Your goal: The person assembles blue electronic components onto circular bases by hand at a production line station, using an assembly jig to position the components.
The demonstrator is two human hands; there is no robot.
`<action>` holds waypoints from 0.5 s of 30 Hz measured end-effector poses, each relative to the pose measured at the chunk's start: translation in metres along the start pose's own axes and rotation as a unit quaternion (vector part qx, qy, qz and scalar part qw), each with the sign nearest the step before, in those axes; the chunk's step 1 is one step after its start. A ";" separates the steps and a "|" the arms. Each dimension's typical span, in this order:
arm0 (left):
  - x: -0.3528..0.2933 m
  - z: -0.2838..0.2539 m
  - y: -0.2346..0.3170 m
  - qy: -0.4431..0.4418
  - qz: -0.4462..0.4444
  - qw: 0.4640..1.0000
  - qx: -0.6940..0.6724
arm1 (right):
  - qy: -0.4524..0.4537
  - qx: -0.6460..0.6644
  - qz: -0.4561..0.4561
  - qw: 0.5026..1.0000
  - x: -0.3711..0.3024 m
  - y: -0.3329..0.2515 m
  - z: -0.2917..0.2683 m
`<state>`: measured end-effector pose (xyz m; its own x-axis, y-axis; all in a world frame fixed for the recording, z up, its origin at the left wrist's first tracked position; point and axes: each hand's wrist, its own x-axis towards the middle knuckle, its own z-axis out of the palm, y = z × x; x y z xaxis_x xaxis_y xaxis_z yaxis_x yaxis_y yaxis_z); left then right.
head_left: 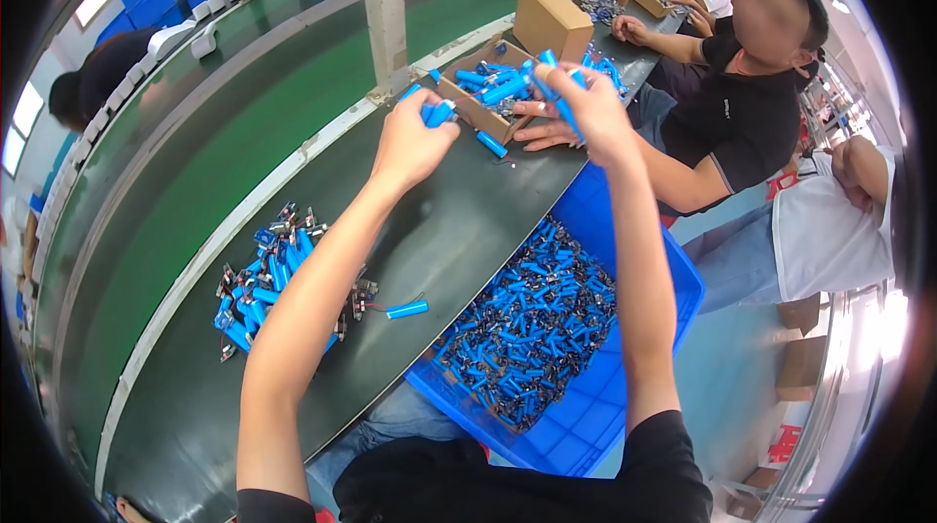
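My left hand (412,144) is closed around blue cylindrical batteries (439,114), above the green work surface and just left of an open cardboard box (475,113). Over that box's right side, my right hand (597,115) grips several more batteries of the same kind. Blue batteries (503,89) with small boards and wires lie inside the box. A co-worker's hand (549,129) rests at the box's near right edge, close beneath my right hand. One loose battery (491,143) lies in front of the box. Another, with wires (407,309), sits right of my left forearm.
A pile of wired batteries (256,294) lies partly behind my left forearm. Below the surface's right edge stands a blue crate (673,289) full of them. A closed cardboard box (553,20) and a white post (384,16) stand farther back. Co-workers sit along the right.
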<state>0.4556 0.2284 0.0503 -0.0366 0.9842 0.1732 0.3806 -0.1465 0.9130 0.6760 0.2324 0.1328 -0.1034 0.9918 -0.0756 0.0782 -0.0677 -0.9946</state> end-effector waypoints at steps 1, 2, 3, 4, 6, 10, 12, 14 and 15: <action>0.001 0.002 0.014 -0.037 -0.005 0.997 -0.070 | 0.005 0.041 -0.001 0.999 0.001 -0.012 -0.005; 0.004 0.004 0.029 -0.040 -0.005 0.997 -0.072 | 0.010 0.082 -0.003 0.997 0.003 -0.021 -0.014; 0.012 0.009 0.046 -0.105 -0.045 0.976 -0.184 | 0.028 0.042 -0.035 0.998 0.012 -0.026 -0.032; 0.021 0.019 0.060 -0.168 -0.085 0.938 -0.292 | 0.046 0.001 -0.067 0.997 0.023 -0.031 -0.050; 0.038 0.045 0.083 -0.185 -0.088 0.922 -0.329 | 0.119 0.017 -0.052 0.991 0.043 -0.032 -0.071; 0.087 0.098 0.093 -0.214 -0.134 0.885 -0.391 | 0.124 0.111 0.007 0.986 0.069 -0.011 -0.108; 0.100 0.124 0.092 -0.239 -0.153 0.876 -0.390 | 0.161 0.106 0.046 0.980 0.080 0.007 -0.117; 0.115 0.145 0.082 -0.237 -0.157 0.899 -0.332 | 0.220 0.124 0.106 0.962 0.075 0.015 -0.104; 0.121 0.155 0.080 -0.247 -0.153 0.904 -0.313 | 0.225 0.106 0.099 0.963 0.080 0.020 -0.104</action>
<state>0.6248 0.3506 0.0873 0.4246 0.8896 -0.1682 -0.1810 0.2654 0.9470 0.7721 0.3212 0.1137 0.3376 0.9002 -0.2749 -0.1562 -0.2345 -0.9595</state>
